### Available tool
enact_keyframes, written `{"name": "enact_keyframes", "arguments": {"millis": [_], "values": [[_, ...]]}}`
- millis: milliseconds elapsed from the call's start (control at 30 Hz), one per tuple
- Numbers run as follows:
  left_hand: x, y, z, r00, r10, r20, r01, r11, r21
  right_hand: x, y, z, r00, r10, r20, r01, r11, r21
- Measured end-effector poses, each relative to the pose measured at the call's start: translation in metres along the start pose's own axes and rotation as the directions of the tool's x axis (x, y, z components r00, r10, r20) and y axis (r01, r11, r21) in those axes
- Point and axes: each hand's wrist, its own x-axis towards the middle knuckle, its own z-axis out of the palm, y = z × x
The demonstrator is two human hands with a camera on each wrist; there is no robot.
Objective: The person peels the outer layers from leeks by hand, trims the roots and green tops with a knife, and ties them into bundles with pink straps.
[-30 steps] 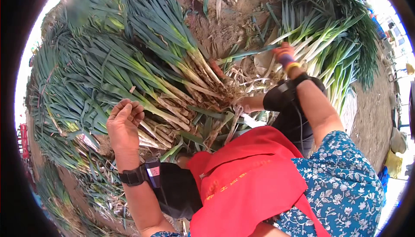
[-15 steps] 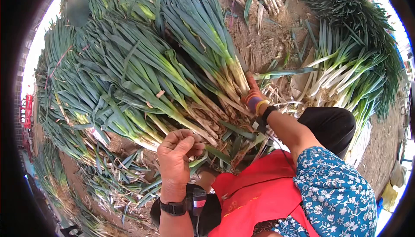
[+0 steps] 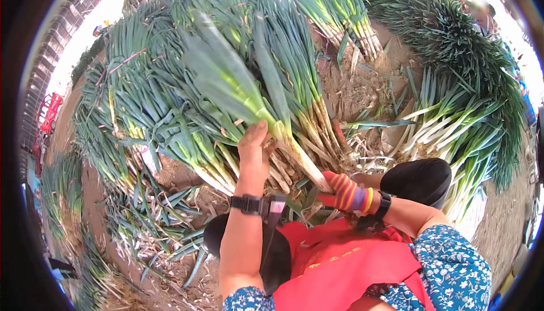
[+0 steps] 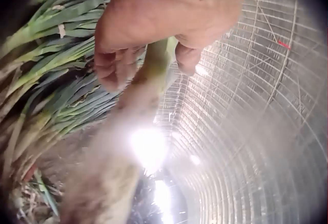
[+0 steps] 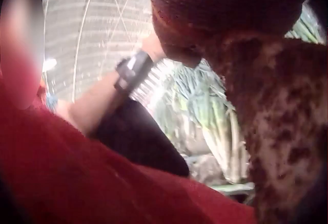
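Observation:
A large leek (image 3: 297, 153) is held up at a slant over the pile, its green leaves to the upper left. My bare left hand (image 3: 254, 155) grips it where the leaves meet the pale stem. In the left wrist view the left hand (image 4: 169, 19) has fingers and thumb around the stem (image 4: 138, 101). My right hand (image 3: 347, 193), in a striped glove, grips the root end. The right wrist view shows the gloved hand (image 5: 220, 14) dark and close, with a brown, blotchy surface below it.
Piled leeks (image 3: 153, 95) cover the ground at left and centre. Cleaner white-stemmed leeks (image 3: 447, 121) lie at right, below a dark green heap (image 3: 430, 22). Tied bundles (image 3: 345, 13) lie at the top. Loose trimmings (image 3: 153, 226) are scattered at lower left. Black-clad knees flank a red apron (image 3: 340, 265).
The right hand has gone from the right-hand leeks to the central pile, then down towards the apron with a leek. The left hand, empty before, has risen and now grips that leek.

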Motion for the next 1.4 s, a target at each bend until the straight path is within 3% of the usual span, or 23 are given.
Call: {"name": "enact_keyframes", "arguments": {"millis": [33, 67, 100, 133, 167, 233, 267, 300, 333, 367, 433, 467, 533, 600, 667, 733, 867, 933, 1000, 1067, 1167, 1333, 1400], "values": [[-0.001, 0.002, -0.001, 0.996, 0.087, 0.028, -0.083, 0.990, -0.115, 0.001, -0.005, -0.009, 0.938, 0.276, 0.210, -0.345, 0.809, 0.476], [-0.002, 0.003, -0.004, 0.984, 0.172, 0.047, -0.158, 0.961, -0.225, 0.000, -0.011, -0.014, 0.775, 0.372, 0.511, -0.622, 0.308, 0.720], [-0.005, 0.005, -0.011, 0.987, 0.160, 0.024, -0.150, 0.962, -0.230, -0.009, -0.018, 0.007, 0.784, 0.296, 0.546, -0.479, 0.848, 0.227], [-0.013, 0.010, -0.013, 0.996, 0.080, -0.045, -0.087, 0.977, -0.197, 0.016, -0.002, -0.015, 0.673, 0.334, 0.660, -0.731, 0.436, 0.525], [-0.020, 0.014, -0.015, 0.998, 0.065, -0.026, -0.068, 0.986, -0.155, 0.004, -0.006, 0.020, 0.767, 0.480, 0.425, -0.620, 0.386, 0.683], [-0.030, 0.021, -0.017, 0.999, 0.052, -0.009, -0.053, 0.995, -0.082, 0.045, 0.008, 0.015, 0.806, 0.503, 0.310, -0.507, 0.319, 0.801], [-0.037, 0.023, -0.015, 0.999, 0.045, -0.017, -0.047, 0.995, -0.083, 0.072, 0.013, 0.020, 0.835, 0.518, 0.186, -0.283, 0.113, 0.952], [-0.044, 0.026, -0.012, 0.994, 0.113, 0.000, -0.112, 0.987, -0.111, 0.104, 0.018, -0.008, 0.789, 0.526, 0.318, -0.338, -0.060, 0.939], [-0.051, 0.029, -0.010, 0.983, 0.183, 0.013, -0.179, 0.974, -0.142, 0.123, 0.016, 0.009, 0.762, 0.639, 0.105, -0.172, 0.044, 0.984], [-0.058, 0.033, -0.011, 0.977, 0.215, 0.000, -0.214, 0.972, -0.100, 0.142, 0.022, -0.004, 0.750, 0.620, 0.229, -0.414, 0.171, 0.894], [-0.067, 0.046, -0.016, 0.954, 0.297, -0.037, -0.299, 0.950, -0.087, 0.160, 0.021, -0.026, 0.731, 0.602, 0.321, -0.348, -0.077, 0.934], [-0.068, 0.052, -0.022, 0.926, 0.371, -0.062, -0.375, 0.925, -0.064, 0.162, 0.016, -0.036, 0.742, 0.597, 0.305, -0.008, -0.447, 0.894], [-0.049, 0.059, -0.061, 0.916, 0.367, -0.164, -0.384, 0.919, -0.086, 0.154, 0.014, -0.077, 0.727, 0.480, 0.491, -0.092, -0.640, 0.762], [-0.052, 0.065, -0.074, 0.885, 0.409, -0.221, -0.433, 0.898, -0.071, 0.127, 0.018, -0.057, 0.774, 0.413, 0.480, -0.076, -0.692, 0.718], [-0.056, 0.067, -0.087, 0.889, 0.409, -0.206, -0.438, 0.891, -0.122, 0.086, 0.017, -0.029, 0.706, 0.389, 0.592, -0.416, -0.449, 0.791], [-0.071, 0.072, -0.084, 0.924, 0.359, -0.134, -0.380, 0.904, -0.196, 0.031, 0.016, 0.014, 0.628, 0.238, 0.741, -0.773, 0.306, 0.556], [-0.072, 0.067, -0.080, 0.915, 0.402, 0.032, -0.384, 0.893, -0.237, 0.021, -0.011, 0.002, 0.670, 0.398, 0.626, -0.735, 0.470, 0.489], [-0.077, 0.065, -0.069, 0.911, 0.397, 0.110, -0.380, 0.913, -0.151, 0.059, -0.008, -0.019, 0.879, 0.362, 0.311, -0.471, 0.556, 0.684], [-0.082, 0.065, -0.052, 0.901, 0.386, 0.200, -0.349, 0.916, -0.197, 0.067, -0.010, 0.002, 0.910, 0.324, 0.260, -0.385, 0.423, 0.820], [-0.083, 0.065, -0.042, 0.900, 0.385, 0.207, -0.348, 0.917, -0.193, 0.069, -0.017, 0.008, 0.645, 0.009, 0.764, -0.756, -0.135, 0.641], [-0.076, 0.063, -0.044, 0.942, 0.294, 0.162, -0.232, 0.919, -0.318, 0.062, -0.047, 0.003, 0.664, 0.236, 0.709, -0.589, -0.419, 0.691], [-0.066, 0.064, -0.042, 0.966, 0.259, -0.021, -0.259, 0.955, -0.147, 0.061, -0.031, -0.022, 0.641, 0.257, 0.723, -0.580, -0.454, 0.676], [-0.069, 0.064, -0.035, 0.924, 0.380, -0.053, -0.382, 0.922, -0.057, 0.061, -0.031, -0.024, 0.623, 0.359, 0.695, -0.617, -0.321, 0.719]]}}
